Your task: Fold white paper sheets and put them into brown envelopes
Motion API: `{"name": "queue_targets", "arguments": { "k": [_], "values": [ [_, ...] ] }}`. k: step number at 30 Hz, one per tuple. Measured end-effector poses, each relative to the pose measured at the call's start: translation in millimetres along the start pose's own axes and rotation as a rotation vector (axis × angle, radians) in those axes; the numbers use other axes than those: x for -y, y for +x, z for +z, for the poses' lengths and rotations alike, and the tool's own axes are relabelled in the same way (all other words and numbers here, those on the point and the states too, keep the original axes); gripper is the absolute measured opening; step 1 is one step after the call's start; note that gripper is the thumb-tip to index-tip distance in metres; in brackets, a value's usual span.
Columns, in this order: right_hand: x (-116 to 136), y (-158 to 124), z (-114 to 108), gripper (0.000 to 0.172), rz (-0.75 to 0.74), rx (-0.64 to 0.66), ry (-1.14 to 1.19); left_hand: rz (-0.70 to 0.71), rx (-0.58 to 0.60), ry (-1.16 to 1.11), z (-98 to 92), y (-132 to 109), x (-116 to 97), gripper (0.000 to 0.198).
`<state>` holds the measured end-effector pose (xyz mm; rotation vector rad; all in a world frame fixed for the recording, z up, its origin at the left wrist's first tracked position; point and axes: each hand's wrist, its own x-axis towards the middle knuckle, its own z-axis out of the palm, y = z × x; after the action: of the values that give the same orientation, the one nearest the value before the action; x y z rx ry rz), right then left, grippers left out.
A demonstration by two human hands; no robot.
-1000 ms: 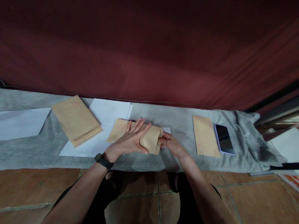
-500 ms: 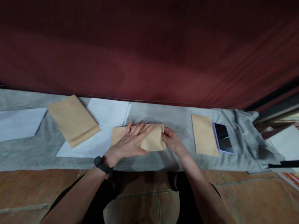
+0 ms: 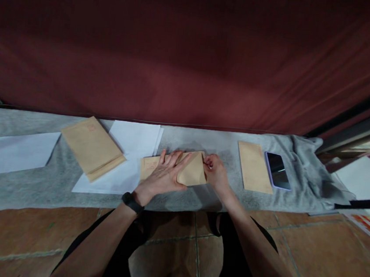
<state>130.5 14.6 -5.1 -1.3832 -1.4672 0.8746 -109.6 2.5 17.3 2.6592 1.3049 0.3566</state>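
Observation:
A brown envelope lies on the grey cloth in front of me, its printed end to the left. My left hand, with a dark watch on the wrist, rests on it with the fingers spread. At the envelope's right end, the curled fingers of my right hand pinch its edge. That end of the envelope looks slightly raised. My right fingertips are partly hidden.
To the left, several brown envelopes overlap white sheets; another white sheet lies farther left. On the right are one brown envelope and a phone. A red curtain hangs behind the cloth.
The envelope's right part has flattened under my left hand, which stays spread on it. My right hand has shifted slightly at the right edge, its fingers more curled.

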Motion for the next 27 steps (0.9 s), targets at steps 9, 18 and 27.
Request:
{"name": "queue_targets", "arguments": {
  "k": [9, 18, 27],
  "values": [
    [3, 3, -9, 0.017, 0.288, 0.156, 0.270, 0.006, 0.030, 0.010, 8.0, 0, -7, 0.125],
    [19, -9, -8, 0.031, 0.644, 0.525, 0.707, 0.071, 0.005, 0.041, 7.9, 1, -17, 0.120],
    [22, -2, -29, 0.030, 0.689, 0.521, 0.755, 0.067, 0.009, 0.028, -12.2, -2, -1, 0.116]
  ]
}}
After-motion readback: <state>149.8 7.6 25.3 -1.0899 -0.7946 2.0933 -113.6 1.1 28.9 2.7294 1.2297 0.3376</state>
